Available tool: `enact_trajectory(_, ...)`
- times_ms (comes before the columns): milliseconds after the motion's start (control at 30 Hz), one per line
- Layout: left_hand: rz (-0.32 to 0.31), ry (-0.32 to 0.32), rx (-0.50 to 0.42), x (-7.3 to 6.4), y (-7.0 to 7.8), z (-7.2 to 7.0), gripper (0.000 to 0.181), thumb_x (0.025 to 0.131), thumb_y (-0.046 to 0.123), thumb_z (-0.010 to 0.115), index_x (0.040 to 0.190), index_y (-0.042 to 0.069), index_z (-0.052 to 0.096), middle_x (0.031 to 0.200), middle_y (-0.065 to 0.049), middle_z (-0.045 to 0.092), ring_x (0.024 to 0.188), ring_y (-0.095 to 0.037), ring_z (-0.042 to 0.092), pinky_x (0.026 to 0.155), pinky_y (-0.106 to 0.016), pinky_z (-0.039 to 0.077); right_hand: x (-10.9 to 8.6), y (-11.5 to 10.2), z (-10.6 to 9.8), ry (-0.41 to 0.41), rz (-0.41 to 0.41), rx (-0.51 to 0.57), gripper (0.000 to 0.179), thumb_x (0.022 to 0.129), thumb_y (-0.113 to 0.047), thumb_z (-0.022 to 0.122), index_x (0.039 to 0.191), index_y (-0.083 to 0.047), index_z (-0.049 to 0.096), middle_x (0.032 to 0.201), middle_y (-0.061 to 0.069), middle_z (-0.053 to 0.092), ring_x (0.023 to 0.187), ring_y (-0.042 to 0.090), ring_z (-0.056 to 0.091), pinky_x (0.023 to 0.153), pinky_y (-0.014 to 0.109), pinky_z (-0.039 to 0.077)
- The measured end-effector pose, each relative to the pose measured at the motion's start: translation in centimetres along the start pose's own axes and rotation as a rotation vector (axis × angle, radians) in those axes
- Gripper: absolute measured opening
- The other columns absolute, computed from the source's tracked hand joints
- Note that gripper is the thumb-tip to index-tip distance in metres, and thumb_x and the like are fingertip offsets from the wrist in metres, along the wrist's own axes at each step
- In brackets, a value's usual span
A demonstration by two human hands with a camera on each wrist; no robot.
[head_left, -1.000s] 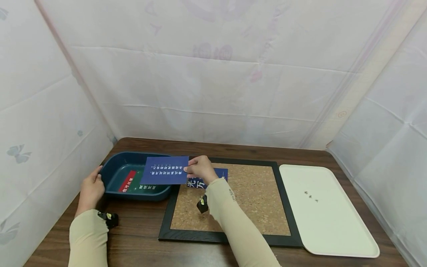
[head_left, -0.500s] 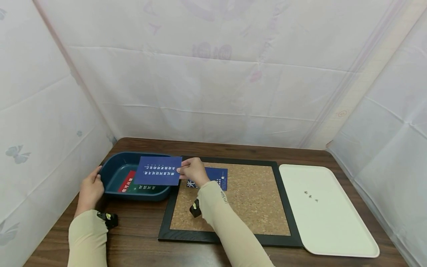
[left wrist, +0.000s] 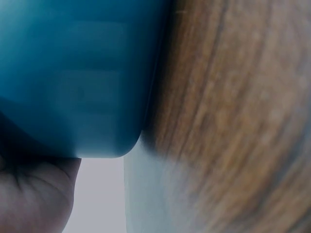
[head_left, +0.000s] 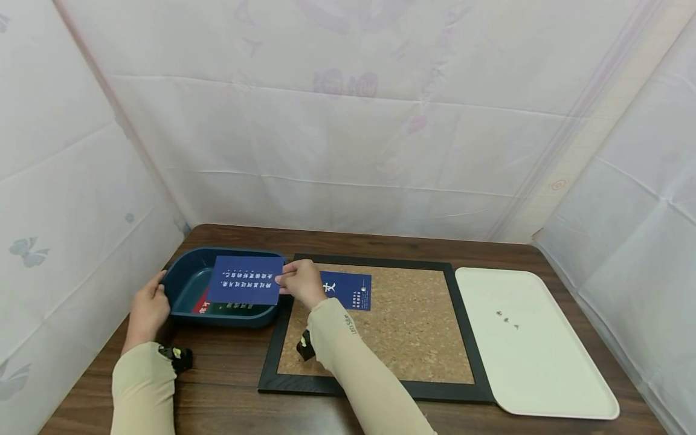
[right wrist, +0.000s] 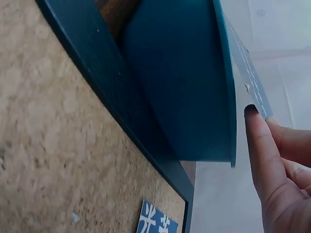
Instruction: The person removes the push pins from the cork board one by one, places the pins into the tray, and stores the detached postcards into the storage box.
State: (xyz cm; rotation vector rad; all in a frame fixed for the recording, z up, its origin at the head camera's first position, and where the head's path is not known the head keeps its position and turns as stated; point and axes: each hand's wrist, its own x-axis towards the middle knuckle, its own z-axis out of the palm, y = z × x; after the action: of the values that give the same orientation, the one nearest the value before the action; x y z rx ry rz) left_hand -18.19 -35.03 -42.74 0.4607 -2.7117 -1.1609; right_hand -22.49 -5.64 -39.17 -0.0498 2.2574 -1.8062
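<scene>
Card (head_left: 244, 280) with white print on blue is held over a basin (head_left: 189, 273), its right edge pinched in the fingers of a person's right hand (head_left: 303, 283).

Light and thin, and apparently stiff enough to stay flat from one side, it would likely crease under a hard squeeze; that short edge looks the sound place to hold. The left hand (head_left: 149, 311) grips the basin's left rim, though how far its fingers wrap beneath is out of sight. Below, a red card (head_left: 201, 305) and green card (head_left: 239, 309) are partly masked; the right hand screens some of another blue card (head_left: 350, 291) on the cork board (head_left: 402, 326). Specks (head_left: 506, 319) on the white tray (head_left: 544, 368) are too small to identify.
</scene>
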Motion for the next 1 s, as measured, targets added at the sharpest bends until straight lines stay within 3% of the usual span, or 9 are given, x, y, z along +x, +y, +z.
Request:
enact_trajectory(267,-0.009,0.005,0.002,0.1,-0.1,0.0,0.049,0.104,0.011,0.016,0.15,-0.005,0.022,0.149,-0.037,0.021,0.137,-0.055,0.022,0.111,-0.064,0.022,0.0,-0.1,1.4,0.021,-0.046,-0.057,0.018,0.087,-0.002,0.068,0.104,0.002,0.069,0.082,0.008,0.069,0.07,0.018,0.07,0.066,0.029,0.059)
enact_trajectory(400,-0.007,0.005,-0.001,0.1,-0.1,0.1,0.049,0.104,0.012,0.016,0.15,-0.005,0.022,0.149,-0.036,0.02,0.137,-0.054,0.021,0.111,-0.063,0.022,0.1,0.1,1.9,0.032,-0.03,-0.051,0.015,0.088,-0.003,0.068,0.102,0.001,0.07,0.082,0.007,0.069,0.067,0.015,0.069,0.064,0.026,0.059)
enact_trajectory(767,0.017,0.001,0.0,0.1,-0.2,0.0,0.05,0.103,0.011,0.016,0.15,-0.006,0.021,0.149,-0.037,0.019,0.136,-0.056,0.021,0.11,-0.065,0.022,0.1,0.2,2.5,0.041,-0.02,-0.08,0.009,0.088,-0.004,0.068,0.096,-0.001,0.071,0.081,0.006,0.071,0.07,0.018,0.07,0.064,0.025,0.058)
enact_trajectory(1000,0.023,0.002,0.002,0.1,-0.3,0.0,0.05,0.103,0.012,0.015,0.15,-0.005,0.021,0.15,-0.036,0.019,0.136,-0.056,0.021,0.11,-0.065,0.022,0.2,0.4,2.6,0.031,-0.029,-0.133,0.013,0.088,-0.007,0.069,0.099,-0.001,0.071,0.084,0.005,0.072,0.067,0.011,0.067,0.064,0.026,0.058)
